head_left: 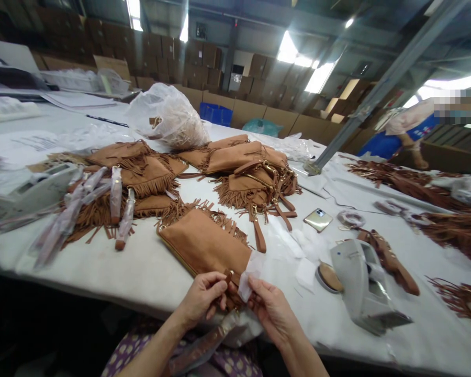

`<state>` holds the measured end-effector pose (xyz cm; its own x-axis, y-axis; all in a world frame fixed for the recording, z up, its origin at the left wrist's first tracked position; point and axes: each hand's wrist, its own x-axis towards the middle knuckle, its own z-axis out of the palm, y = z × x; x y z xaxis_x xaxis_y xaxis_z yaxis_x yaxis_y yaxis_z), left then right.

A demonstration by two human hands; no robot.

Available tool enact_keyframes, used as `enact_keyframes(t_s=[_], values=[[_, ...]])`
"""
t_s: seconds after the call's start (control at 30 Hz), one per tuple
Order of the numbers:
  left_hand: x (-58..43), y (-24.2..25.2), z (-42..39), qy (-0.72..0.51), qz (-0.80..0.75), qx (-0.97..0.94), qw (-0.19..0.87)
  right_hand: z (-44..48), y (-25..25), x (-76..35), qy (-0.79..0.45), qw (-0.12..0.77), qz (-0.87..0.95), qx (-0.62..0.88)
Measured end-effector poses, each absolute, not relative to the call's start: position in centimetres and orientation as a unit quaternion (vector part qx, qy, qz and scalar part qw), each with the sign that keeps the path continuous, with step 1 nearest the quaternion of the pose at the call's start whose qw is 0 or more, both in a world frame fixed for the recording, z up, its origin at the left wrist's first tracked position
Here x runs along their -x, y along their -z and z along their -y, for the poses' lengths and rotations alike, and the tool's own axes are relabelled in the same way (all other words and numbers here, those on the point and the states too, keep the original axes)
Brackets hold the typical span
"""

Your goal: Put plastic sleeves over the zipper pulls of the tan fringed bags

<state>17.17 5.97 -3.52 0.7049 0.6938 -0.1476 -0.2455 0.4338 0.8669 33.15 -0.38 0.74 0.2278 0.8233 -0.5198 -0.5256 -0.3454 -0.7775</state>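
A tan fringed leather bag (208, 238) lies at the table's front edge, zipper side toward me. My left hand (206, 296) pinches a small brown leather tab (228, 276) at the bag's near right corner. In my right hand (270, 303) is a thin white sheet of tissue paper (251, 269), held between thumb and fingers against that corner. A wrist strap in clear plastic wrap (204, 345) hangs from the corner over my lap. My fingers partly hide the metal fittings there.
Fringed bags (141, 167) with wrapped straps are heaped at left, more bags (255, 162) behind. On the right lie a phone (317, 220), a grey tape dispenser (363, 283) and brown straps (390, 259). A slanted metal post (361, 110) rises from the table; a person (408, 125) bends beyond it.
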Motion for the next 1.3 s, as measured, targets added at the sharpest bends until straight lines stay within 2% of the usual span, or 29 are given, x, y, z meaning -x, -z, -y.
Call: enact_keyframes(t_s=[0.17, 0.37, 1.03, 1.3], values=[[-17.6, 3.8, -5.4, -0.330, -0.278, -0.493, 0.756, 0.0, -0.6, -33.1, -0.529, 0.620, 0.085, 0.573], [-17.5, 3.4, -4.8, -0.335, -0.301, -0.577, 0.681, -0.2, -1.4, -32.4, -0.481, 0.627, 0.132, 0.598], [-17.5, 3.2, -4.9, -0.335, -0.309, -0.589, 0.667, 0.8, -1.8, -31.6, -0.305, 0.486, 0.438, 0.692], [-17.3, 2.7, -4.6, -0.329, -0.302, -0.582, 0.680, 1.2, -1.8, -31.2, -0.319, 0.445, 0.477, 0.687]])
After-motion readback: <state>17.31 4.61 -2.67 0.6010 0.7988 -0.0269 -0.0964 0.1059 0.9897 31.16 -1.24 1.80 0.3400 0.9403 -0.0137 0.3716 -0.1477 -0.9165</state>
